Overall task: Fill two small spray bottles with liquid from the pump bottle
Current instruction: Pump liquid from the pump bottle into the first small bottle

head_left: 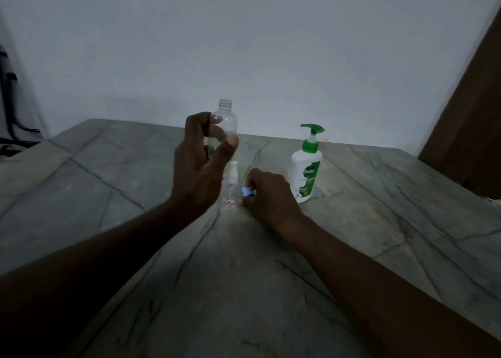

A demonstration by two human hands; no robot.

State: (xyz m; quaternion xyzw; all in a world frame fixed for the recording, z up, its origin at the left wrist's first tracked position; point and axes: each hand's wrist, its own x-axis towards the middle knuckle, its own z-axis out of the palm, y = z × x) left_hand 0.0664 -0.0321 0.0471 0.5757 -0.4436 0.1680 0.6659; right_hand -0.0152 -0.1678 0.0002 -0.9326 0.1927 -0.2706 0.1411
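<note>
Uncapping stage, seemingly: right hand (267, 195) pinches a blue piece (247, 191) beside the small spray bottle (231, 188) on the surface (379, 222); left hand (198, 165) curls at the clear bottle (226, 110), grip unclear; next, bring the pump bottle (305, 173) over.

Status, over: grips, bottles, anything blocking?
Left grip curled at clear bottle, hold unclear. Right grip pinches blue piece beside spray bottle. Pump bottle untouched, nothing blocking.

A grey-green veined stone bench (108, 173) stands against a plain, pale blue-grey wall (244, 45) in dim light. A brown wooden panel (471, 129) rises at the right; dark cables (10, 108) hang at the far left.
</note>
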